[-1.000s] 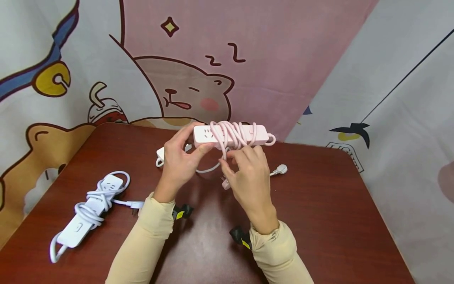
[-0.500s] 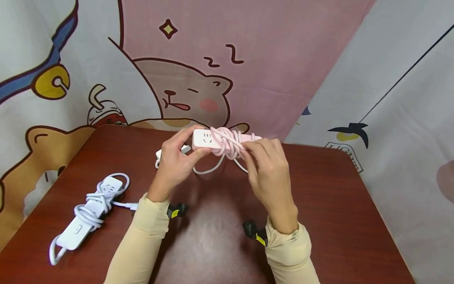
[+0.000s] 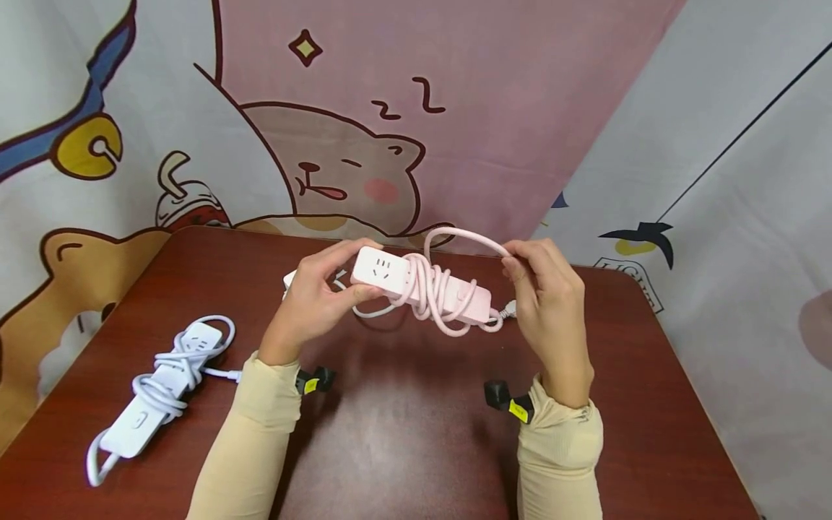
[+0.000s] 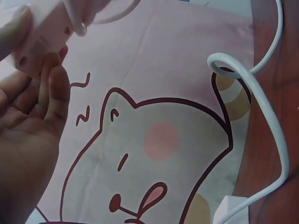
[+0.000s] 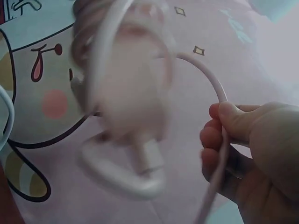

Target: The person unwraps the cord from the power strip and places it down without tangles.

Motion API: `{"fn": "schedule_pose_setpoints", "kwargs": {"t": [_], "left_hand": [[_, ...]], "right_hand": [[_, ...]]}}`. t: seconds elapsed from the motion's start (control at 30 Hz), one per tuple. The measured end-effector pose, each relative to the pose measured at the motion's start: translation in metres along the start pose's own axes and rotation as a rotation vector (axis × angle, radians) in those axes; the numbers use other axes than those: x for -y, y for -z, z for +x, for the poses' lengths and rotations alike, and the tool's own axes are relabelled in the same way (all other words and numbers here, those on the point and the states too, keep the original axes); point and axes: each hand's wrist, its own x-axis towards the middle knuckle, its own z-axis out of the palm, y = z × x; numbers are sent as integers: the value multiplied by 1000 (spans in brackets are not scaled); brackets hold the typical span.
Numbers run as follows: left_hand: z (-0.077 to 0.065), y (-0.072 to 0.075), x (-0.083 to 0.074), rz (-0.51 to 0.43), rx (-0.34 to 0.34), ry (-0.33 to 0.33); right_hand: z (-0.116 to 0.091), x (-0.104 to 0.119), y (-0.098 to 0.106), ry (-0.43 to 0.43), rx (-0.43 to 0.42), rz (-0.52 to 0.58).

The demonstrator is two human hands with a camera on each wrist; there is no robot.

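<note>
A pink power strip hangs above the table, its pink cord wound several times round its middle. My left hand grips the strip's socket end between thumb and fingers; the left wrist view shows those fingers on its underside. Out to the right, my right hand pinches a free stretch of the cord, which arches up from the windings. In the right wrist view the cord runs between thumb and fingers, and the near end of the strip is blurred. The pink plug is out of sight.
A white power strip with its cord wrapped round it lies at the left of the brown table. Behind my hands is another white strip with a loose white cord. A patterned curtain hangs behind the table.
My right hand has moved from below the strip out to the right, drawing the pink cord into a wide arch. The strip's right end has tipped down. My left hand keeps its grip.
</note>
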Motion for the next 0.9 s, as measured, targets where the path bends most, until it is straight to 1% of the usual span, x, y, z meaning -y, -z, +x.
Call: {"fn": "schedule_pose_setpoints", "kwargs": {"t": [0.1, 0.17, 0.37, 0.6, 0.73, 0.83, 0.9], "left_hand": [[-2, 2, 1, -59, 11, 42], [-3, 4, 2, -88, 1, 63], [-5, 10, 9, -135, -74, 99], [-5, 16, 16, -252, -164, 114], [-5, 21, 19, -242, -218, 122], [-4, 24, 21, -216, -263, 131], [-3, 25, 22, -241, -285, 132]], "right_hand": [[0, -3, -2, -4, -3, -10], [0, -5, -3, -11, -4, -18], [-2, -16, -4, -42, -8, -26], [-5, -23, -6, -54, -3, -30], [-7, -29, -8, -61, 22, -31], [-9, -34, -8, -71, 57, -37], [-10, -38, -7, -82, 75, -40]]}}
